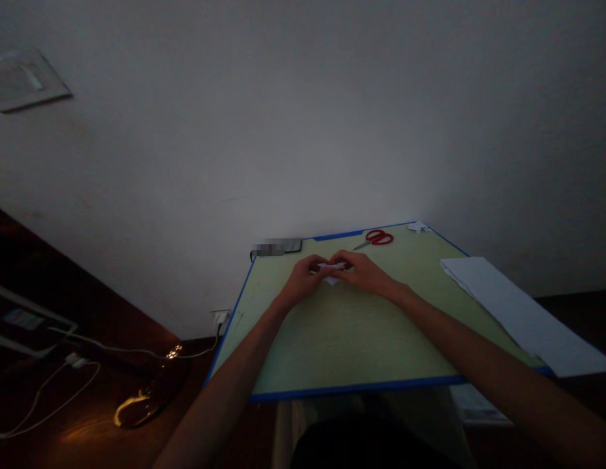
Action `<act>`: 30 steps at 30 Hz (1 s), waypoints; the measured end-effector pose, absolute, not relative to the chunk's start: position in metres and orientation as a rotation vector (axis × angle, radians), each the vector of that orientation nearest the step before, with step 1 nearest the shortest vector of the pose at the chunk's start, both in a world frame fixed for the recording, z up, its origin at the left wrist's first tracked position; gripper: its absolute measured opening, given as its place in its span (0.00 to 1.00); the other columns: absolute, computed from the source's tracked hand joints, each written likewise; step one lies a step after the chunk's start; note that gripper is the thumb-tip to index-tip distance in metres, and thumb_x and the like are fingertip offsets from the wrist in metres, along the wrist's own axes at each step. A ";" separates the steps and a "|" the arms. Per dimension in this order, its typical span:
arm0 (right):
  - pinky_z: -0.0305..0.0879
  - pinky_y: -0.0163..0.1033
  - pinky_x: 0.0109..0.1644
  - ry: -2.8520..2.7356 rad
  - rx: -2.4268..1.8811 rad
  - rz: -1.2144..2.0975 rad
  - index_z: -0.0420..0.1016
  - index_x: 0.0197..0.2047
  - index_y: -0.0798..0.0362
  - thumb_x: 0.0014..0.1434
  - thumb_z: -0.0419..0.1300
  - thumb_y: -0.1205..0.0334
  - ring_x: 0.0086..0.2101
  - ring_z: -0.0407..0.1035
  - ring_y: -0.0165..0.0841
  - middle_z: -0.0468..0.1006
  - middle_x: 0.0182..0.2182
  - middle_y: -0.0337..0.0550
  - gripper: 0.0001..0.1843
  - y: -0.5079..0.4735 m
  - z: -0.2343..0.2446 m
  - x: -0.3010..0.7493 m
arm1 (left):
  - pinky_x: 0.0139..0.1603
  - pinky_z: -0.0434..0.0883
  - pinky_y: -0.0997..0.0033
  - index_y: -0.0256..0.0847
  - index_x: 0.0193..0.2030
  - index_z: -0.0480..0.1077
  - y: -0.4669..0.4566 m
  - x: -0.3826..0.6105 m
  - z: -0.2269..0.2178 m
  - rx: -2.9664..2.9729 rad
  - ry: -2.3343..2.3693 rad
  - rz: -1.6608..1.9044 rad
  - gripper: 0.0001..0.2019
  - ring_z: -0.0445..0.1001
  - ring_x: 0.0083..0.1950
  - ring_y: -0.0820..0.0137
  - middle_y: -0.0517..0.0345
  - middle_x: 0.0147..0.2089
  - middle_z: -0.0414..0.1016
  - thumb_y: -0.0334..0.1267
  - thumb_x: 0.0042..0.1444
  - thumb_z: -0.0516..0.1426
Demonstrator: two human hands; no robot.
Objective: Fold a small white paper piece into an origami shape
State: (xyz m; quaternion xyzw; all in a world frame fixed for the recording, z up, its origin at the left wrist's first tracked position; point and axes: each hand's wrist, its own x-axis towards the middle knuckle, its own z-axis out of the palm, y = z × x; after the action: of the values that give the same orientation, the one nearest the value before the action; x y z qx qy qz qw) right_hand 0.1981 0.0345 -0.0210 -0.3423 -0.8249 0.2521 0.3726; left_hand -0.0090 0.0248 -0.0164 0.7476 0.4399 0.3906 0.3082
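Observation:
Between my two hands is a small piece of folded white paper (332, 280), held above the light green tabletop (346, 345). My left hand (306, 275) pinches its left side, fingers curled and thumb pressed in. From the right, my right hand (360, 271) grips the other side in the same way. The fingertips of both hands nearly meet over the paper and hide part of it. Just beyond my right hand lie scissors (379, 238) with red handles, their blades pointing left.
White sheets of paper (517, 312) overhang the table's right edge. Paper scraps (418, 227) lie at the far right corner, and a dark flat device (293, 245) at the far left. A wall (303, 130) stands behind the table. A white cable (151, 354) runs to an outlet at left.

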 end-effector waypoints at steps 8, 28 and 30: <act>0.70 0.41 0.50 -1.999 -0.874 0.464 0.80 0.47 0.54 0.64 0.65 0.57 0.42 0.76 0.37 0.84 0.42 0.48 0.12 0.030 -0.015 0.202 | 0.49 0.77 0.65 0.39 0.44 0.74 0.013 0.000 -0.009 2.016 1.196 1.252 0.09 0.80 0.45 0.66 0.52 0.44 0.82 0.40 0.59 0.64; 0.63 0.44 0.53 -1.971 -0.806 0.124 0.79 0.42 0.52 0.68 0.61 0.56 0.43 0.72 0.39 0.81 0.39 0.47 0.09 0.020 -0.011 0.200 | 0.52 0.73 0.65 0.43 0.43 0.81 0.006 0.002 -0.002 2.372 1.342 1.374 0.06 0.80 0.44 0.65 0.53 0.42 0.84 0.39 0.63 0.62; 0.63 0.44 0.54 -1.971 -0.824 0.094 0.79 0.42 0.51 0.68 0.61 0.56 0.44 0.72 0.39 0.81 0.39 0.47 0.09 0.018 -0.009 0.199 | 0.52 0.73 0.64 0.44 0.43 0.81 0.005 0.002 -0.002 2.378 1.373 1.379 0.06 0.80 0.44 0.65 0.53 0.42 0.84 0.40 0.63 0.62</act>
State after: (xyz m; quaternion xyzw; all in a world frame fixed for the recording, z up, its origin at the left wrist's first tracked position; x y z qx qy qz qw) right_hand 0.1989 0.0175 -0.0090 -0.3379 -0.8082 0.0384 0.4808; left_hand 0.0020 0.0046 -0.0015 0.7735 0.4465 0.4485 0.0345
